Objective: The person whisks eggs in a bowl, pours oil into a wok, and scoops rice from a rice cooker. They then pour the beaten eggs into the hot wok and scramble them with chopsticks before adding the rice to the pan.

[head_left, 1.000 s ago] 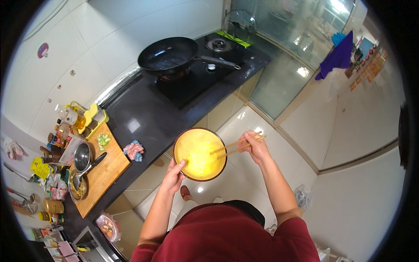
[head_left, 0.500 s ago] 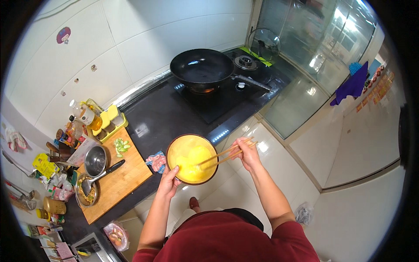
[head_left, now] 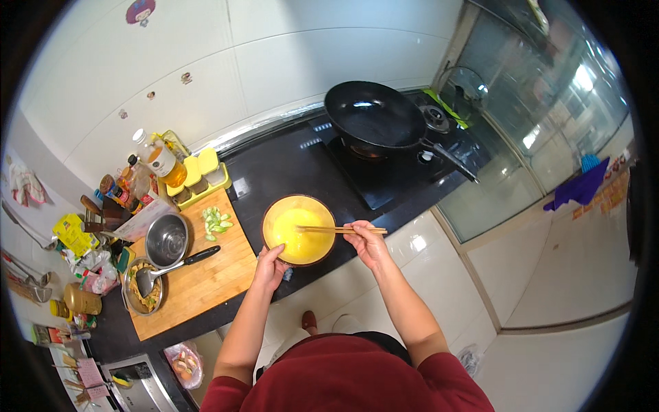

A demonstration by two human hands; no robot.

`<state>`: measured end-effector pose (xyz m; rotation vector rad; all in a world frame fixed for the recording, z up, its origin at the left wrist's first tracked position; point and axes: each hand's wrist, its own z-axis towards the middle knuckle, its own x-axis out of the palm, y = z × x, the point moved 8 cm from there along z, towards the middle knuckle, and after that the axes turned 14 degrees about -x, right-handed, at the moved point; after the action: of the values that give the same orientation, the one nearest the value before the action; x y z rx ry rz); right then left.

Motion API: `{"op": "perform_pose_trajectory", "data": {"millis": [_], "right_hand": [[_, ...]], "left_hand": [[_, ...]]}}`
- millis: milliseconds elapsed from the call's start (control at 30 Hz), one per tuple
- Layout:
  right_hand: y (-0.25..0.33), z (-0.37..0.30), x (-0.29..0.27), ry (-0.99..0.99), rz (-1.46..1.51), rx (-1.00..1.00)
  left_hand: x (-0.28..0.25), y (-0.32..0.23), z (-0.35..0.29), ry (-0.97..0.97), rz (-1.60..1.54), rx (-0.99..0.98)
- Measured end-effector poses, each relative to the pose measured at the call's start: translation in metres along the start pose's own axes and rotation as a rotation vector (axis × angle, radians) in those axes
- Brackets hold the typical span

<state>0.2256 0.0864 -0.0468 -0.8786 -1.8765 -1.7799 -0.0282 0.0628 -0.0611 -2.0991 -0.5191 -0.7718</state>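
One bowl (head_left: 310,206), round, tan inside with a dark rim, gripped by the left hand (head_left: 270,266), thumb over its near-left edge; contents, a yellow liquid (head_left: 292,242), smooth and wet-looking. Two chopsticks (head_left: 340,230), slim, straight, brown, lying close together, pinched in the right hand (head_left: 368,247); long axis nearly level, running left across the bowl's right rim, tips near its middle, depth in the liquid impossible to tell. Bowl just ahead of the left hand and to the left of the right. One wok (head_left: 376,122), black, deep, glossy, on the hob beyond the bowl and to its right, well apart; right hand the nearer; handle angled right and toward the person. One board (head_left: 199,285), flat pale wood, left of the bowl, bearing chopped greens (head_left: 217,222), one steel cup (head_left: 167,240) and one spatula (head_left: 199,256) with a black handle
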Motion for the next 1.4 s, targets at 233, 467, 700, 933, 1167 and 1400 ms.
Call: {"op": "perform_pose_trajectory", "data": {"millis": [233,467,700,933,1167,1400], "right_hand": [[-0.044,0.047,0.022,-0.013,-0.039,0.128],[-0.054,0.044,0.064,0.441,-0.531,0.480],[-0.078,0.115,0.214,0.931,-0.873,-0.206],[-0.172,0.161,0.393,1.089,-0.928,-0.565],[-0.240,0.183,0.487,0.895,-0.868,-0.702],[-0.263,0.193,0.509,0.890,-0.811,-0.663]], "left_hand": [[-0.034,-0.014,0.042,-0.077,-0.231,0.022],[-0.061,-0.020,0.072,-0.211,-0.251,0.055],[-0.075,-0.020,0.080,-0.295,-0.311,0.099],[-0.082,-0.019,0.034,-0.621,-0.077,0.266],[-0.062,-0.006,-0.088,-0.784,0.016,0.487],[-0.073,0.025,-0.118,-0.806,-0.064,0.539]]}}
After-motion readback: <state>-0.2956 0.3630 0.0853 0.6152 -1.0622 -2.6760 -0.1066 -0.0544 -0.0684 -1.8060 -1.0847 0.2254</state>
